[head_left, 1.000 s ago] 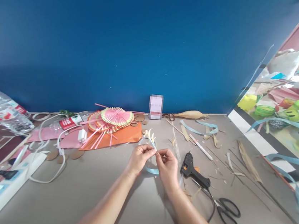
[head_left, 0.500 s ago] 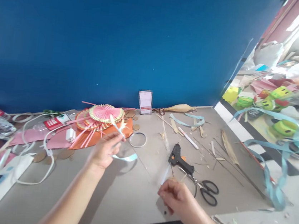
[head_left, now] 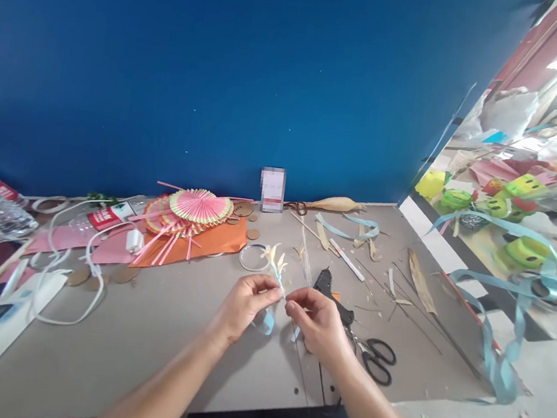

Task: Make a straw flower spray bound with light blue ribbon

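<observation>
Between my hands stands a small artificial flower (head_left: pixel 278 263) with pale yellow petals, its upper stem wrapped in light blue ribbon. My left hand (head_left: pixel 250 305) pinches the stem just below the petals from the left. A loop of the blue ribbon (head_left: pixel 264 321) hangs under those fingers. Close beside it, my right hand (head_left: pixel 319 318) is closed in a pinch at the thin stem, which slants down toward the table's front edge. What exactly lies between the right fingertips is too small to make out clearly. A black glue gun (head_left: pixel 331 295) lies just behind my right hand, partly covered by it.
Black-handled scissors (head_left: pixel 378 361) lie right of my right hand. Pink paper fans (head_left: pixel 201 207) rest on orange paper (head_left: pixel 214 245) at the left. A tape ring (head_left: pixel 253 257), a white pen (head_left: pixel 347 260), dried husks (head_left: pixel 423 282) and a white cable (head_left: pixel 79 320) are spread about.
My left hand has come right and down with the flower and ribbon, away from the paper fans. My right hand has risen to meet it at the stem.
</observation>
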The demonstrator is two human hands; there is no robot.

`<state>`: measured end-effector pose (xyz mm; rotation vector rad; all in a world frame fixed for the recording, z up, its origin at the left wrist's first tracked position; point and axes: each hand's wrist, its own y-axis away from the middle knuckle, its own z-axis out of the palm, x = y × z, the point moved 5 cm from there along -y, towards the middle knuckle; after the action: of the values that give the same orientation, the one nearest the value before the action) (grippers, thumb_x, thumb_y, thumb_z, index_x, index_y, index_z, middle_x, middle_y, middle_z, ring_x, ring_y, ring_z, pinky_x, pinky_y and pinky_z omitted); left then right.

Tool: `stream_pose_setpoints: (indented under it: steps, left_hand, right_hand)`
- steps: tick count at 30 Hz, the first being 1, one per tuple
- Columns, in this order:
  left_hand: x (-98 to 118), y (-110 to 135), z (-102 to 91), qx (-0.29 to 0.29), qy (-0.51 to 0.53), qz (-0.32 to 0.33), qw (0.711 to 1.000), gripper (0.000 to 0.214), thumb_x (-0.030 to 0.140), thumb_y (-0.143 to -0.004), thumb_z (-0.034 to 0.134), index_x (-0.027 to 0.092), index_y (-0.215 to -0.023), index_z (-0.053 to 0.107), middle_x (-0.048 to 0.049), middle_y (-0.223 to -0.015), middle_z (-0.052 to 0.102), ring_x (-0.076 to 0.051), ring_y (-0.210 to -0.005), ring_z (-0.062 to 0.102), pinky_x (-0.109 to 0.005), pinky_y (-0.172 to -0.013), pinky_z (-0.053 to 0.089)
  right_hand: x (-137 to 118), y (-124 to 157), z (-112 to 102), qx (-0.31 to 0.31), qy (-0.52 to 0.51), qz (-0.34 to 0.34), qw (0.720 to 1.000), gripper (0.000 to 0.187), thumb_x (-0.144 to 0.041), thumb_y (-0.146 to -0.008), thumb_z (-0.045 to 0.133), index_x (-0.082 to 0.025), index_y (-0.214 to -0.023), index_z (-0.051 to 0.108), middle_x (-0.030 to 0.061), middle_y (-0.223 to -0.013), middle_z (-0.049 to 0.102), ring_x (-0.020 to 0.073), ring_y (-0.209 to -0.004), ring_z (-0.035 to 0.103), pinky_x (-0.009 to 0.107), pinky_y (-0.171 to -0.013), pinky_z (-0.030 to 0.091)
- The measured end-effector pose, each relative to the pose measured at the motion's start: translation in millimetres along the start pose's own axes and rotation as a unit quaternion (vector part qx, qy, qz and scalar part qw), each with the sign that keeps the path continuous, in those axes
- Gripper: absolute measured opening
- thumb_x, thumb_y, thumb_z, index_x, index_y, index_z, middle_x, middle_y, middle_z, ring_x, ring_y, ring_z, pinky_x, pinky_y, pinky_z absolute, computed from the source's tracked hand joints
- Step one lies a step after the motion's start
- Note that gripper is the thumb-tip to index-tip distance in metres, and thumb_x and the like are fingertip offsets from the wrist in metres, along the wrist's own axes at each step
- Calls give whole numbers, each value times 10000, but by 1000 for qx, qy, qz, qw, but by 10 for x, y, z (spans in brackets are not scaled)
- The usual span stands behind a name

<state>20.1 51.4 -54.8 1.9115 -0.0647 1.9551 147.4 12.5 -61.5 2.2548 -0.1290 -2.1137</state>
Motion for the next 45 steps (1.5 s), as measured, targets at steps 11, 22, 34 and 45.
stream_pose_setpoints:
  steps: [11,22,34,45]
  left_hand:
    - [-84,-26,-82,24,-102,46,993,209,334,-662,586,128,-652,616,-19,-634,580,-113,-584,499,-213,-558,379]
    - [-108,-62,-80,41,-31,43,998,151,286,-625,612,136,-639,599,12,-565,557,-95,-531,481,-206,-542,382]
    - [-115,-116,-66,9,-62,73,995,182,301,-661,570,123,-684,596,25,-518,459,-78,-491,398,-193,-478,309]
    - [-173,-92,-67,38,-63,59,996,212,345,-653,560,134,-658,586,62,-462,336,-55,-432,260,-195,-431,212]
  right_hand:
    - [98,-138,211,2,-90,68,994,192,-314,-675,556,-158,-614,462,-74,-415,428,55,-334,389,173,-347,295]
    - [113,-132,233,38,-107,-11,993,201,-325,-701,548,-162,-638,450,-78,-461,391,28,-338,303,163,-331,217]
    - [255,-195,249,46,-170,30,984,227,-344,-686,577,-168,-628,447,-89,-413,364,32,-309,269,165,-312,198]
    - [69,-120,148,79,38,-71,994,184,-324,-721,519,-178,-631,454,-47,-496,415,73,-426,348,197,-410,294]
